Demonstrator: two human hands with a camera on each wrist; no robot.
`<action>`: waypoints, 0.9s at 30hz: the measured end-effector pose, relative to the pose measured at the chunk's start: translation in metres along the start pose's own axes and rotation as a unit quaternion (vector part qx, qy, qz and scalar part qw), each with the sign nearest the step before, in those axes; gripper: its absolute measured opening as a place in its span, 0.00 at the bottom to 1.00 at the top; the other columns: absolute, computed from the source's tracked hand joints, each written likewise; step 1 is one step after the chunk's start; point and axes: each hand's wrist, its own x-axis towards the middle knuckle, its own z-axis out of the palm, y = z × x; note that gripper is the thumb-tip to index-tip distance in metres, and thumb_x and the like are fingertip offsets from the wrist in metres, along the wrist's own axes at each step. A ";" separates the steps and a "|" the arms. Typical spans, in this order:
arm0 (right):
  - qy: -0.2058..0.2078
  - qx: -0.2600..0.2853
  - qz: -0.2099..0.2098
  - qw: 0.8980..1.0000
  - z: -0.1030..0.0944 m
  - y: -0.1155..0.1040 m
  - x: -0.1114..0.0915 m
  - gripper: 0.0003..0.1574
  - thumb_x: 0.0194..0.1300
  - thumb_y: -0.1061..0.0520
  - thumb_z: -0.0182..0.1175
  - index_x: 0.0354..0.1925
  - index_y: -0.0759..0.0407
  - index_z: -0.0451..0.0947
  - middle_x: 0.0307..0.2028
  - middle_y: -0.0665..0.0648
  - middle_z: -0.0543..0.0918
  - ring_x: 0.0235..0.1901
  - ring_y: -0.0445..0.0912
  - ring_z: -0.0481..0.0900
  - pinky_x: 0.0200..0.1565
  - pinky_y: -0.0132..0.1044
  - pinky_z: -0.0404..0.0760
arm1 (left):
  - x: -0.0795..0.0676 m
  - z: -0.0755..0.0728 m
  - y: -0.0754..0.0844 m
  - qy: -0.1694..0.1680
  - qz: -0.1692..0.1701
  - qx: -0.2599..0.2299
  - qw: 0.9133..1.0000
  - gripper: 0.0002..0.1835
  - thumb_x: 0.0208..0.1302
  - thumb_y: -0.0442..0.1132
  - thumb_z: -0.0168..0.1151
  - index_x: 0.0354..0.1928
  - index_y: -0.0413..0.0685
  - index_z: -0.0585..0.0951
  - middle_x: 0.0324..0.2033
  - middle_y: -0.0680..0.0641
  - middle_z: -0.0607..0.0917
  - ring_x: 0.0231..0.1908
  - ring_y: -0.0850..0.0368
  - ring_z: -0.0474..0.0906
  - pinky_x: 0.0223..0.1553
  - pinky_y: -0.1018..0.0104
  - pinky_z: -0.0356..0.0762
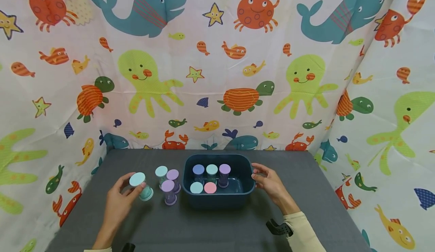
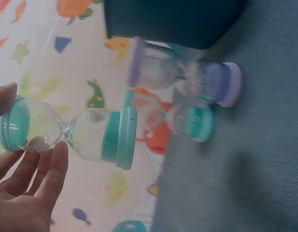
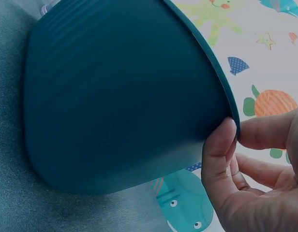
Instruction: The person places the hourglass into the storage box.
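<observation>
My left hand (image 1: 115,201) holds an hourglass (image 2: 93,133) with teal caps by its upper end, thumb on one side and fingertips on the other. In the head view it tilts above the table's left part. My right hand (image 1: 270,186) pinches the right rim of a dark blue plastic bin (image 1: 219,202); in the right wrist view the thumb (image 3: 219,140) lies against the outer wall. Inside the bin are several hourglasses, including a blue one (image 1: 198,170), a purple one (image 1: 224,170) and a pink-capped one (image 1: 210,187).
Between my left hand and the bin stand a teal hourglass (image 1: 161,171) and two purple ones, the nearer purple hourglass (image 1: 168,186) in front. A grey cloth covers the table (image 1: 224,229). Behind and at the sides hangs a curtain (image 1: 210,89) printed with sea animals.
</observation>
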 end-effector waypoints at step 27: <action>0.009 -0.001 0.008 1.000 0.001 -0.002 0.000 0.27 0.70 0.63 0.55 0.66 0.58 0.69 0.49 0.61 0.73 0.39 0.48 0.77 0.38 0.36 0.82 | 0.007 0.028 0.087 -0.103 0.127 -0.044 0.986 0.28 0.60 0.42 0.70 0.60 0.43 0.75 0.53 0.44 0.79 0.49 0.70 0.76 0.53 0.77 0.76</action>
